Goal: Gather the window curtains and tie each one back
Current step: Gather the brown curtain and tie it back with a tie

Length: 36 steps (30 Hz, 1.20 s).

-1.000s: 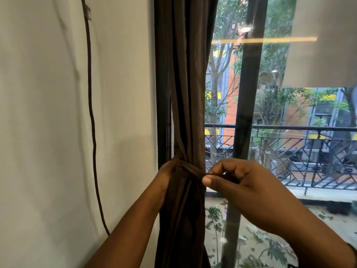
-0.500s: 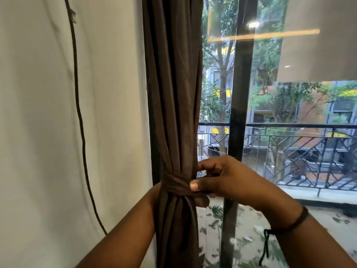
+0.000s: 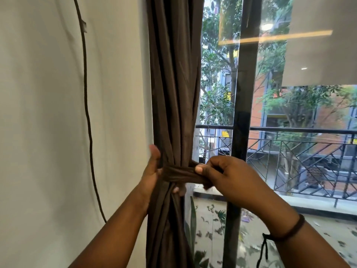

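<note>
**Both hands at the curtain tie**

The right hand (image 3: 229, 176) pinches one end of a brown tie band (image 3: 179, 174) between thumb and curled fingers, pulling it out to the right of the bunched curtain (image 3: 173, 93). The left hand (image 3: 152, 171) reaches round the curtain from the wall side, thumb pointing up against the fabric's left edge; its fingertips (image 3: 178, 189) show again just under the band on the curtain's right side, so it wraps the gathered cloth. The band crosses the front of the curtain level between the two hands.

The curtain hangs in tight upright folds between the white wall (image 3: 48, 122) and the window (image 3: 299, 151), drawn in at the band and spreading a little below it. A dark cord (image 3: 87, 117) trails down the wall to the left, well apart from the curtain. A dark string bracelet (image 3: 289, 230) sits on the right wrist. A black window post (image 3: 241, 113) stands just right of the curtain, with a balcony railing (image 3: 299, 130) beyond the glass.
</note>
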Available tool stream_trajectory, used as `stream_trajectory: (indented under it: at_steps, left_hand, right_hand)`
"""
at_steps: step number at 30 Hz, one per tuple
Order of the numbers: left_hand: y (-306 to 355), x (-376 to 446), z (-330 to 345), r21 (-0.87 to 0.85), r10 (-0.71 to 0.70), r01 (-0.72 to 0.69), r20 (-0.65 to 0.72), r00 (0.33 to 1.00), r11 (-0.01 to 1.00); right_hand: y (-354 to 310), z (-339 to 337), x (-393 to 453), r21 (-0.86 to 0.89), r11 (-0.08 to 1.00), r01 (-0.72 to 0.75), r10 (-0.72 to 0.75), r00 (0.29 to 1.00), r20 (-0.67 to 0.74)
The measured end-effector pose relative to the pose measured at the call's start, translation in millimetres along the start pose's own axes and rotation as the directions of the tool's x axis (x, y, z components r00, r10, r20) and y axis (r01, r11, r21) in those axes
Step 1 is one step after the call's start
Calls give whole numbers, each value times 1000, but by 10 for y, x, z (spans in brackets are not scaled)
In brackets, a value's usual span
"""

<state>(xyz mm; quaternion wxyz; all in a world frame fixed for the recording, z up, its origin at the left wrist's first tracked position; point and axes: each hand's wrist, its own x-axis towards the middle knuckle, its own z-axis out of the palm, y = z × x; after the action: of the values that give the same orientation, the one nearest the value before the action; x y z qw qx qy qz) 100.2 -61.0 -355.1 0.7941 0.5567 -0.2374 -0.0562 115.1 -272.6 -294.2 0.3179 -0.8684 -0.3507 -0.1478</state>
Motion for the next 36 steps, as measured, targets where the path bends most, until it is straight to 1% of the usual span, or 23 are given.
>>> stream_trajectory:
  at_steps: [1,2,4,5,7,9,13,15,17,20,21,23,24,26,27,29,30,31,32,33,34,35,36]
  left_hand:
    - [170,-27,203,-10,4,-5,-55,998,1000]
    - [168,-52,172,-10,57,-58,-84,995,998]
    - [128,-56,102,139,154,-138,-114,981,981]
    - [152,-76,110,236,171,-131,-159,972,963]
    - [209,-107,123,355,239,-152,-217,946,923]
    - [253,-107,118,443,284,-144,-267,921,885]
    - [319,-125,54,431,302,-138,-341,890,892]
    - [312,-87,35,384,284,-128,-382,879,914]
    - [300,-60,17,391,306,-139,-407,861,910]
    - [308,-95,1,413,355,-177,-407,842,893]
    - [318,-114,4,399,355,-186,-403,843,898]
    - [328,-121,-1,368,339,-192,-392,855,910]
    - [320,-115,-11,358,338,-196,-395,854,913]
    - [302,-80,-29,392,360,-194,-411,838,899]
    - [284,-55,-54,457,398,-192,-411,820,868]
    - [254,-30,-98,605,517,-232,-352,780,761]
    - [247,-35,-112,691,606,-282,-279,745,666]
    - [230,-38,-138,792,695,-326,-165,700,516]
    - [214,-42,-163,884,747,-328,-35,664,333]
    - [201,-46,-186,941,755,-298,80,651,158]
    - [193,-41,-201,971,733,-238,153,663,13]
    - [202,-31,-193,983,697,-164,176,696,-84]
    - [223,-10,-179,986,662,-90,163,732,-144]
  right_hand:
    - [5,-3,17,11,1000,-11,10,999,41]
    - [-10,4,27,36,999,-30,27,996,85]
    - [5,59,54,150,981,-121,96,982,164]
    - [13,107,64,234,953,-192,145,968,203]
    - [9,224,77,394,860,-325,214,930,301]
    - [-40,305,42,488,782,-387,195,896,399]
    - [-193,388,9,645,645,-410,81,875,477]
    - [-162,460,83,719,567,-402,73,894,442]
    - [-116,541,161,798,492,-348,62,928,366]
    - [-53,647,212,928,303,-218,-1,973,229]
    - [-66,685,208,938,303,-168,-19,983,183]
    - [-158,778,215,890,452,-55,-4,998,64]
    - [-221,832,223,853,521,6,33,999,-27]
    - [-338,903,261,815,570,101,135,967,-214]
    - [-377,921,282,809,574,125,183,944,-275]
    - [-377,942,316,811,570,131,251,912,-324]
    - [-349,951,328,817,563,121,274,906,-323]
    - [-318,952,330,820,562,105,287,906,-312]
    - [-288,955,326,806,585,91,281,910,-306]
    - [-258,955,314,760,644,85,255,913,-319]
    - [-218,942,295,664,741,99,198,913,-357]
    - [-173,912,277,519,845,130,111,906,-408]
    - [-127,860,265,354,918,178,1,892,-451]
